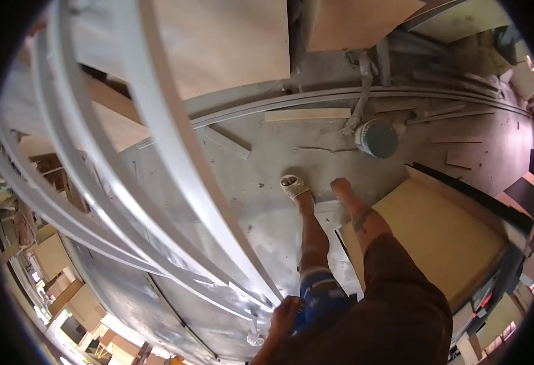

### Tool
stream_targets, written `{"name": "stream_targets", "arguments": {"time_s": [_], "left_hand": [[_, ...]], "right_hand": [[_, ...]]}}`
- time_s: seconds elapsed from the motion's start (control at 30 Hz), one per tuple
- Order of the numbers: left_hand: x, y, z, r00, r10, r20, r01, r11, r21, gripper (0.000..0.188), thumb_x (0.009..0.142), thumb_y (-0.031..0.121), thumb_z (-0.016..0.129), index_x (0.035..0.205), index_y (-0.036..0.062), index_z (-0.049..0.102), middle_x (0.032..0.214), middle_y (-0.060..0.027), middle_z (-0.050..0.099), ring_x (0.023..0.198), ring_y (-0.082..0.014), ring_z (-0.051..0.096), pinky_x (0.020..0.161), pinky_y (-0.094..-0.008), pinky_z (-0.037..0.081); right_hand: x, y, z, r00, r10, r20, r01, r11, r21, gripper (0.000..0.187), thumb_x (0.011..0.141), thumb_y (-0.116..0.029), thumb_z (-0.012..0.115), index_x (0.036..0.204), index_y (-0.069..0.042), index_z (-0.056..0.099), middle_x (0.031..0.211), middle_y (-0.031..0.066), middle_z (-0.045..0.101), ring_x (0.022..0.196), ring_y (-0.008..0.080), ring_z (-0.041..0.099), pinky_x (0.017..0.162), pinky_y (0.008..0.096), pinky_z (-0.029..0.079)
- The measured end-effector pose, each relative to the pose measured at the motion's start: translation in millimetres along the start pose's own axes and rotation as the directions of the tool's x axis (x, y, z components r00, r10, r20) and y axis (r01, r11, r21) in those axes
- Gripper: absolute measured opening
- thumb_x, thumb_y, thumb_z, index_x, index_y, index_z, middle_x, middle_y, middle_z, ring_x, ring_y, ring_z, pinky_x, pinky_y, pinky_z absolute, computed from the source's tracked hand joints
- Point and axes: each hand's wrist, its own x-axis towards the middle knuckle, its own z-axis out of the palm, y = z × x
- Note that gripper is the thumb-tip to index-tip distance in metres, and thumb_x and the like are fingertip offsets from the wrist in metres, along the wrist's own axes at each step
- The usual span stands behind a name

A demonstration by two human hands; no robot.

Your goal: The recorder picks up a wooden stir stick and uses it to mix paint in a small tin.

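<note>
My left hand (286, 313) is closed beside my blue shorts, with its curled fingers next to the lower end of a long white bar (175, 143). Whether the fingers grip that bar cannot be made out. Several similar pale bars run alongside it, bending across the left of the view. Out over the floor my right arm is stretched, and my right hand (340, 187) looks curled into a loose fist with nothing visible in it. Beneath that arm lies a broad yellowish panel (431, 237) with a dark edge.
A round bucket (376, 139) with a grey-green top stands ahead on the dusty floor. Near it are a pale wood strip (307, 114), a long floor rail (248, 109) and loose offcuts. Large boards (230, 42) stand at the far side. My sandalled foot (291, 185) is by my right hand.
</note>
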Motion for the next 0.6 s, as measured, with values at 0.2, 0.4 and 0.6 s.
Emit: {"name": "stream_targets", "arguments": {"time_s": [0.2, 0.4, 0.6], "left_hand": [[59.9, 39.2, 31.8, 0.998, 0.047, 0.04, -0.051, 0.991, 0.12, 0.02, 0.102, 0.017, 0.059, 0.114, 0.0024, 0.066, 0.099, -0.0137, 0.073, 0.095, -0.0215, 0.071, 0.085, -0.0349, 0.055], [94.4, 69.7, 46.8, 0.985, -0.17, -0.02, 0.166, 0.976, -0.145, 0.023, 0.103, 0.016, 0.058, 0.117, -0.0012, 0.063, 0.101, -0.0138, 0.071, 0.093, -0.0206, 0.069, 0.081, -0.0324, 0.056], [111.7, 88.5, 46.7, 0.982, -0.189, -0.01, 0.165, 0.88, -0.446, 0.025, 0.104, 0.015, 0.058, 0.12, -0.0048, 0.06, 0.103, -0.0138, 0.068, 0.09, -0.0198, 0.068, 0.077, -0.0298, 0.057]], "right_hand": [[182.6, 17.4, -53.6, 0.944, 0.328, 0.018, -0.316, 0.892, 0.324, 0.059, 0.092, -0.026, 0.061, 0.145, -0.005, 0.047, 0.142, 0.0257, 0.053, 0.131, 0.0458, 0.049, 0.107, 0.0528, 0.044], [305.9, -10.2, -108.7, 0.901, 0.251, -0.355, -0.259, 0.966, 0.027, 0.058, 0.095, -0.018, 0.062, 0.15, -0.016, 0.044, 0.154, 0.0192, 0.04, 0.143, 0.0378, 0.038, 0.112, 0.0561, 0.037], [317.3, 57.3, -104.3, 0.847, 0.004, -0.531, -0.194, 0.934, -0.302, 0.052, 0.084, -0.018, 0.07, 0.135, -0.013, 0.056, 0.128, 0.0162, 0.057, 0.124, 0.0327, 0.054, 0.101, 0.0521, 0.045]]}}
